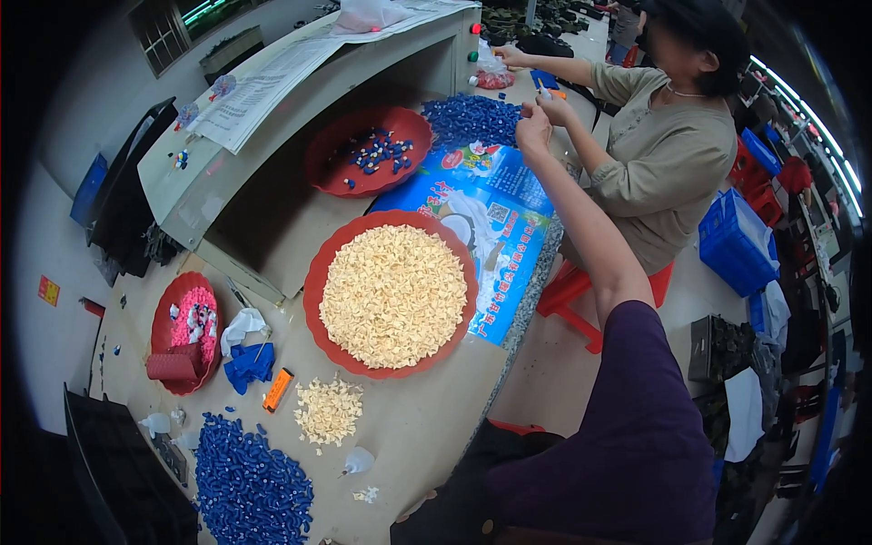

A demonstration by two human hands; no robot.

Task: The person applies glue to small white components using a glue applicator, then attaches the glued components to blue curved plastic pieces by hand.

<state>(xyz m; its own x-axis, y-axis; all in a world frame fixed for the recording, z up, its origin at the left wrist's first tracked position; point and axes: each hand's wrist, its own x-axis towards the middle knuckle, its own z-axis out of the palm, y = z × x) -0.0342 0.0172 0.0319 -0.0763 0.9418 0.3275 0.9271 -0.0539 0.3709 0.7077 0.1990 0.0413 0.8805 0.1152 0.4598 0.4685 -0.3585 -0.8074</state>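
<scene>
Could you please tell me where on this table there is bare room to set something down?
Bare tabletop lies below the red tray of cream pieces, right of the small cream pile, up to the table's edge. Another strip runs between that tray and the grey console. It is crowded around the blue caps and the pink tray.

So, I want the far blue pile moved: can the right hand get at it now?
Probably yes. The right hand is raised just beside the blue pile with nothing between them; the co-worker's hand is close, but on the other side.
</scene>
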